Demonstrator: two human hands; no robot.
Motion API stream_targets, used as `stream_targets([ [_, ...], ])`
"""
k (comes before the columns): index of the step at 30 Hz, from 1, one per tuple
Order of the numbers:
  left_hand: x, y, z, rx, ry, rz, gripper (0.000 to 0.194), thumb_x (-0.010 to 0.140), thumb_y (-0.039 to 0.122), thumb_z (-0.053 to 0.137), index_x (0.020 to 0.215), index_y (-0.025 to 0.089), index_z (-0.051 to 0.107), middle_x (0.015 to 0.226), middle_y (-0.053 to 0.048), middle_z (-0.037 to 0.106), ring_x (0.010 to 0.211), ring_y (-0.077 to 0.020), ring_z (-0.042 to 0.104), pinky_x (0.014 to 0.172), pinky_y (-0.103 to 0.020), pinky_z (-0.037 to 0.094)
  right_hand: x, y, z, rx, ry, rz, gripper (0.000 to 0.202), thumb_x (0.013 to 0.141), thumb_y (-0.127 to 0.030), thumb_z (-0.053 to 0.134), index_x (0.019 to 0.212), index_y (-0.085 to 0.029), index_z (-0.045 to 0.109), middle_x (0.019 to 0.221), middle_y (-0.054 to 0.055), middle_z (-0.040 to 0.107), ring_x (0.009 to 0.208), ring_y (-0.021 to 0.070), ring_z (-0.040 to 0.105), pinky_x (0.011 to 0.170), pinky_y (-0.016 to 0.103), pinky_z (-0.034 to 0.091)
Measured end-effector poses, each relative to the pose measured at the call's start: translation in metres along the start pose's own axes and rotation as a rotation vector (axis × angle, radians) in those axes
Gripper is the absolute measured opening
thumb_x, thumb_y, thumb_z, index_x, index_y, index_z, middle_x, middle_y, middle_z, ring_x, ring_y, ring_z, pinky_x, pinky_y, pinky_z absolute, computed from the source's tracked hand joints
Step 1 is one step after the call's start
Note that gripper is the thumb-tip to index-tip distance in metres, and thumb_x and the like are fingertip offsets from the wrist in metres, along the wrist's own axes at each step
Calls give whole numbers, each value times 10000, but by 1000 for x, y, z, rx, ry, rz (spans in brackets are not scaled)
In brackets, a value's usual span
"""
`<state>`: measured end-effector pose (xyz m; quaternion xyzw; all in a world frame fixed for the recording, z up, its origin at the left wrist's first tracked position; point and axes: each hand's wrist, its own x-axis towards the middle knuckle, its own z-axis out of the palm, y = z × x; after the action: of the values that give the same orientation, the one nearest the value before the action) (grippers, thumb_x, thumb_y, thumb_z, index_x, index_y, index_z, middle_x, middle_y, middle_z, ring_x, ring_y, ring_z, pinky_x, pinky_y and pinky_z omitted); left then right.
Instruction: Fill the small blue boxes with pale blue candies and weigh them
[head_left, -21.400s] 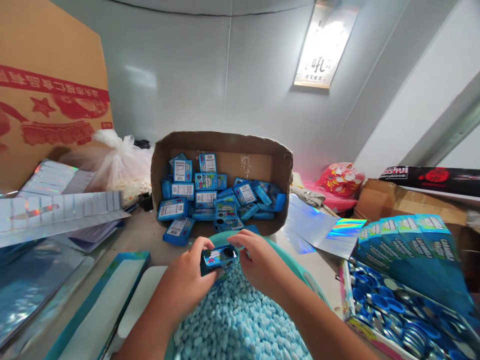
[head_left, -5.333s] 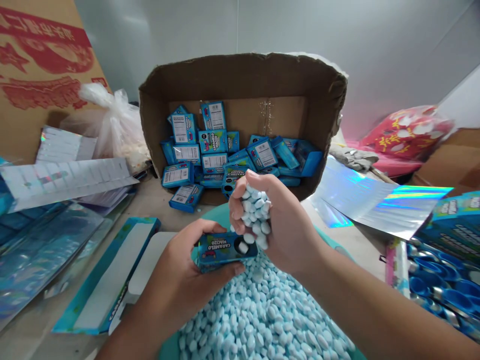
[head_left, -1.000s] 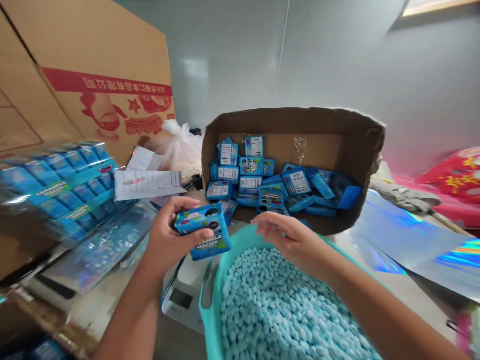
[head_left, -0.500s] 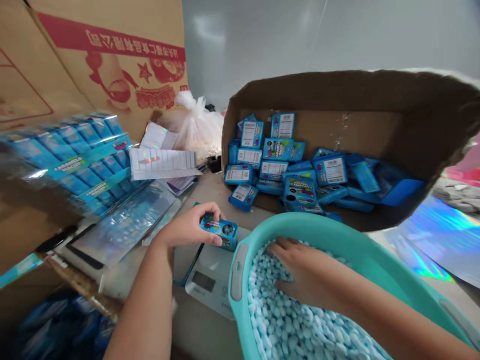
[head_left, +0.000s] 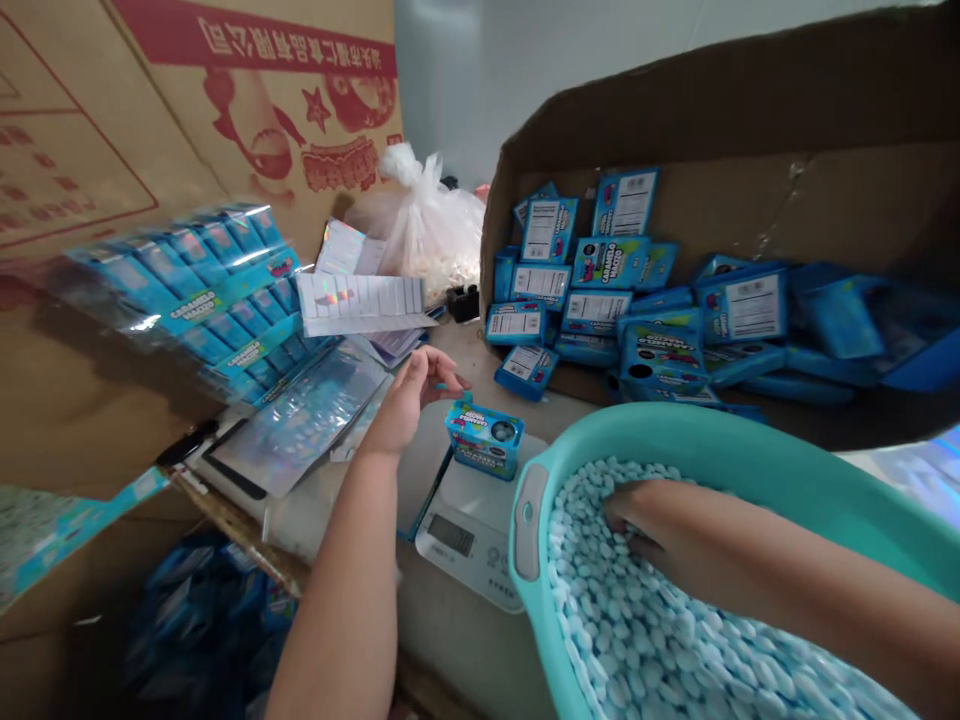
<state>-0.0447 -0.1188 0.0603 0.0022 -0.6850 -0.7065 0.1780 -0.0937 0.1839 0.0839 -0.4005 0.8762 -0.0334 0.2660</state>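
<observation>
One film-wrapped pack of blue boxes [head_left: 217, 290] sat tilted at far left, in front of the big printed carton [head_left: 315, 110]. Next along, the change: the left hand [head_left: 426, 385] had just let go! Half a second earlier it held the small blue box [head_left: 484, 455]; now that box rested by itself on the white scale [head_left: 480, 580], round window [head_left: 502, 431] turned up. So the box's weight seemed to be on the scale, not on the fingers, though the readout [head_left: 450, 535] was too blurred to read. This left grip was loosely parted, fingers curled, nothing visibly held; the fingertips hung just beside the box's far corner, touching or not, no telling. Farther right and behind, the open carton [head_left: 727, 195] faced forward with more boxes [head_left: 611, 265] heaped inside. Nearer, on the counter [head_left: 457, 650], stood the turquoise tub [head_left: 675, 425] of pale-blue candies [head_left: 675, 630], and in went the right hand [head_left: 649, 510], fingertips sunk among them! How wide that buried grip was, or whether it held any, could not be told.
</observation>
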Motion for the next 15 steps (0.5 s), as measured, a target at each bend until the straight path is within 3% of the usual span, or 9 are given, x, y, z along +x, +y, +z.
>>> stream_targets([
  [3,-1,5,6,-34,-14,45,621,909,785,383,926,207,607,784,-11,629,864,-206,695,847,-335,550,-4,3,-4,-23,-55,12,203,855,-114,539,821,-226,705,905,107,749,829,308,681,724,393,459],
  [7,-1,8,11,-45,-12,84,628,910,775,404,960,199,648,790,-16,659,835,-194,692,830,-323,552,-7,15,-8,62,36,-47,189,838,-130,549,779,-241,691,807,62,721,707,226,622,636,329,393],
  [12,-3,15,12,-65,105,110,551,925,703,482,1196,231,565,782,10,662,791,-177,685,791,-295,552,-6,30,-14,79,200,-140,188,851,-133,533,759,-237,659,730,31,678,658,190,578,616,309,359],
  [15,-12,26,10,58,57,75,542,942,645,508,1281,224,539,926,-39,698,938,-202,689,863,-306,536,-3,33,-16,65,247,-159,185,887,-166,513,771,-231,641,717,30,659,649,191,565,611,313,363],
])
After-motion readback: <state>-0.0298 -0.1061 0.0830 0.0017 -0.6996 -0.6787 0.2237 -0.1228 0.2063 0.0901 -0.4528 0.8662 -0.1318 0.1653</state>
